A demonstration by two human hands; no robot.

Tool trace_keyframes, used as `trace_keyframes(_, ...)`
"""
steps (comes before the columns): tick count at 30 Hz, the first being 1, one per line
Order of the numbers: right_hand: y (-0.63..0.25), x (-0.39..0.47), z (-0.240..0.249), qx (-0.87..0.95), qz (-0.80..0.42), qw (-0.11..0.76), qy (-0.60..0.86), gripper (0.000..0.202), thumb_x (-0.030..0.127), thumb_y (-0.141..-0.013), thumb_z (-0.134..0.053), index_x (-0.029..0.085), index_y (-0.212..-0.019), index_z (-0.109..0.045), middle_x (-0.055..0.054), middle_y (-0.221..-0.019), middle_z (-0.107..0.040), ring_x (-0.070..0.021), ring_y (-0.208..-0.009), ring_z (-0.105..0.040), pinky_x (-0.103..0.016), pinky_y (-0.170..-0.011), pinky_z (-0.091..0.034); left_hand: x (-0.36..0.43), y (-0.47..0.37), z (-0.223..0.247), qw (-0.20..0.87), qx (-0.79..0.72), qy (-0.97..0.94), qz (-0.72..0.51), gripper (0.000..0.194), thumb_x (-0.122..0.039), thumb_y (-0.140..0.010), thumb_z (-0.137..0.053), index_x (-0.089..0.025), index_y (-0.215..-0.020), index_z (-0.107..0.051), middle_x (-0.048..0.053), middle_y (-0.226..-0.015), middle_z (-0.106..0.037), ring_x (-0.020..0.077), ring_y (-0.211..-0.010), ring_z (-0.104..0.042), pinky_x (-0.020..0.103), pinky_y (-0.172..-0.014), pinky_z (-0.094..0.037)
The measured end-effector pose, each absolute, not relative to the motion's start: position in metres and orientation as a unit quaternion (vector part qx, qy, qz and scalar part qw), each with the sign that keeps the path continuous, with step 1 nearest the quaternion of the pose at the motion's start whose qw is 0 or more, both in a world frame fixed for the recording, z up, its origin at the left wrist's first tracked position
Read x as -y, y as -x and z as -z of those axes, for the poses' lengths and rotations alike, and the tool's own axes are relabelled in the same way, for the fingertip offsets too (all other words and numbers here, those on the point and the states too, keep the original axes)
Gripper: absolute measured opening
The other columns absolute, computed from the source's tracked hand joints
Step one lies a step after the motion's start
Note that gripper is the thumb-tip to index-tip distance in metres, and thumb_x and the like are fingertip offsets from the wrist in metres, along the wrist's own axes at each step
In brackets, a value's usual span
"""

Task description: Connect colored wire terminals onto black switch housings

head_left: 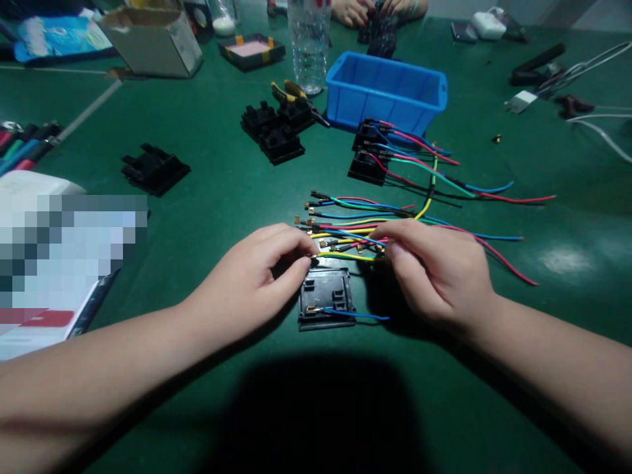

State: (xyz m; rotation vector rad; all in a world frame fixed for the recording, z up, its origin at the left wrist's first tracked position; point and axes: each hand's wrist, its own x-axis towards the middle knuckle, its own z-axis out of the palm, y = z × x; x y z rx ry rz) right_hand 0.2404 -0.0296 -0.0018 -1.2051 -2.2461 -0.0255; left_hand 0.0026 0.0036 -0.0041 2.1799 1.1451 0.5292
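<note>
Between thumb and forefinger, my left hand (269,263) pinches the terminal end of a yellow-green wire (348,255). My right hand (439,270) has its thumb and forefinger closed on the same wire farther right. Just below the wire, a square black plastic plate (323,289) lies on the table, its small clips facing up. A short blue wire (363,316) sits with its brass terminal at the plate's lower clip, its tail pointing right. Beyond my fingers spreads a bunch of coloured wires (365,214) with brass terminals, partly hidden by my right hand.
Behind the bunch are black plates with wires (368,164) and a blue bin (385,99). More black plates (281,141), yellow-handled pliers (291,90) and a bottle (309,52) stand farther back. A single black part (155,172) lies left. Another person's hands (353,12) are at the far edge.
</note>
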Motion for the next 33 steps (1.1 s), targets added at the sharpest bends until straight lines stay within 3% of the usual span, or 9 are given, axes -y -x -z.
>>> trace_keyframes(6,-0.2433,0.0296,0.0081,0.793,-0.089,0.383,0.466,0.024,0.012,-0.095,-0.039,0.024,-0.104,-0.057,-0.001,-0.084,-0.064,-0.0145,-0.074,-0.062,-0.028,-0.067,-0.049,-0.0041,-0.0029,0.0024,0.295,-0.411,-0.841,-0.193,0.019,-0.025,-0.094,-0.050,-0.017,-0.092,-0.067,0.001,-0.093,-0.066,0.0180,-0.092,-0.061,0.032,-0.083,-0.046)
trace_keyframes(10,-0.2451,0.0295,0.0115,0.786,-0.110,0.397,0.461,0.027,0.010,-0.093,-0.039,0.025,-0.106,-0.057,0.000,-0.084,-0.062,-0.0150,-0.073,-0.060,-0.030,-0.068,-0.048,-0.0029,-0.0029,0.0019,0.296,-0.404,-0.843,-0.193,0.020,-0.024,-0.095,-0.049,-0.017,-0.091,-0.067,0.001,-0.092,-0.066,0.0173,-0.091,-0.061,0.031,-0.082,-0.045)
trace_keyframes(14,-0.2446,0.0270,0.0107,0.792,-0.085,0.379,0.471,0.030,0.005,-0.086,-0.041,0.025,-0.103,-0.057,-0.001,-0.084,-0.063,-0.0170,-0.074,-0.060,-0.032,-0.068,-0.049,-0.0027,-0.0024,0.0014,0.300,-0.408,-0.840,-0.197,0.019,-0.023,-0.095,-0.049,-0.017,-0.091,-0.066,0.001,-0.092,-0.065,0.0166,-0.090,-0.061,0.030,-0.081,-0.045)
trace_keyframes(19,-0.2410,0.0217,0.0102,0.817,-0.026,0.264,0.512,0.030,0.005,-0.072,-0.048,0.021,-0.096,-0.057,-0.008,-0.091,-0.067,-0.0255,-0.083,-0.062,-0.039,-0.071,-0.048,-0.0026,-0.0021,0.0005,0.308,-0.411,-0.833,-0.205,0.018,-0.023,-0.094,-0.049,-0.017,-0.091,-0.066,0.001,-0.092,-0.065,0.0163,-0.090,-0.061,0.029,-0.081,-0.046)
trace_keyframes(33,-0.2372,0.0225,0.0107,0.838,-0.033,0.251,0.484,0.037,0.007,-0.073,-0.054,0.020,-0.107,-0.059,-0.006,-0.091,-0.069,-0.0251,-0.084,-0.061,-0.038,-0.072,-0.040,-0.0009,-0.0002,0.0004,0.318,-0.452,-0.799,-0.235,0.016,-0.027,-0.093,-0.051,-0.020,-0.100,-0.063,0.003,-0.100,-0.064,0.0205,-0.094,-0.059,0.034,-0.085,-0.047)
